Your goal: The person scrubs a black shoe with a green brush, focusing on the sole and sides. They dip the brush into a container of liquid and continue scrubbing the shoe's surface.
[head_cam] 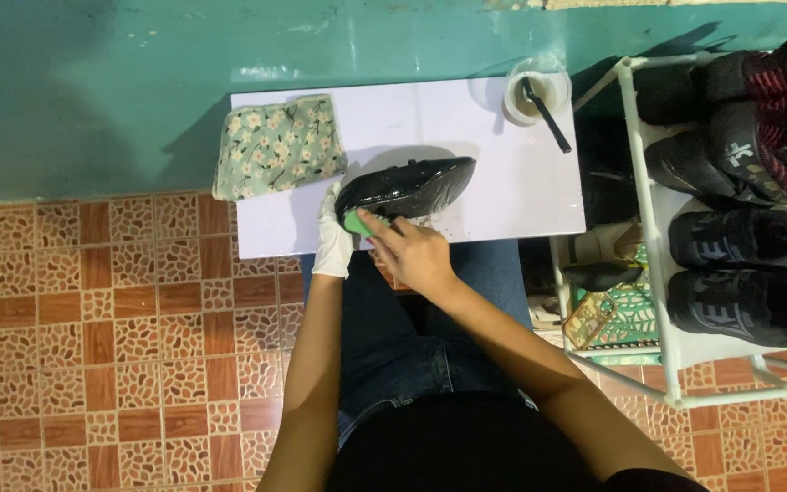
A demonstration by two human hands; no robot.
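Lying at the left of the white table (503,196), a folded floral cloth (277,146) sits apart from the work. The left hand (332,239), in a white glove, grips the heel end of a glossy black shoe (407,185) resting on its side mid-table. The bare right hand (416,253) pinches a small green sponge (357,222) against the shoe's edge. Further right stand a clear cup with a black spoon (536,91) and a white shoe rack (653,228).
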